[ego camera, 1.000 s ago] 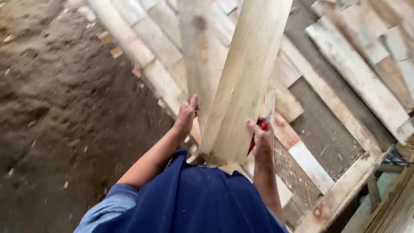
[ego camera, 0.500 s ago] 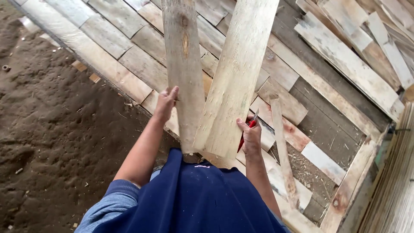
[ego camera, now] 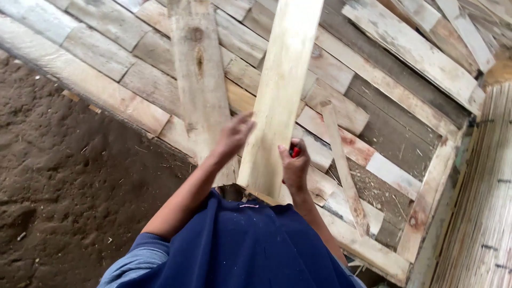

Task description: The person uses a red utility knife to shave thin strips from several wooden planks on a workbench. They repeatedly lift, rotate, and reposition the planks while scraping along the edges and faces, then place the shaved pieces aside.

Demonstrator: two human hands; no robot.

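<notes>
Head view looks down over a dark blue shirt (ego camera: pixel 250 245) onto 2 loose planks held up in front of the person. The pale plank (ego camera: pixel 277 101) rises steeply from waist level toward the top edge of the frame; the grey knotted plank (ego camera: pixel 198 74) stands just beside it on the left, the 2 close together at the bottom.

Left hand (ego camera: pixel 232 137) lies in the gap between the 2 planks, fingers spread and bent against the pale plank's edge; whether it also touches the grey plank cannot be told. Right hand (ego camera: pixel 294 165) is curled against the pale plank's right edge and pinches a small red object (ego camera: pixel 294 152), too hidden to identify.

Below lies a platform of weathered boards (ego camera: pixel 373 106), with a thin strip (ego camera: pixel 341 165) loose on top. Bare earth (ego camera: pixel 74 197) is to the left, a reed fence (ego camera: pixel 480 202) to the right.

Judgement: the step in hand appears to be lifting or positioning the 2 planks. A next move would call for a firmer hold on the pale plank, since the right hand is partly occupied by the red object.
</notes>
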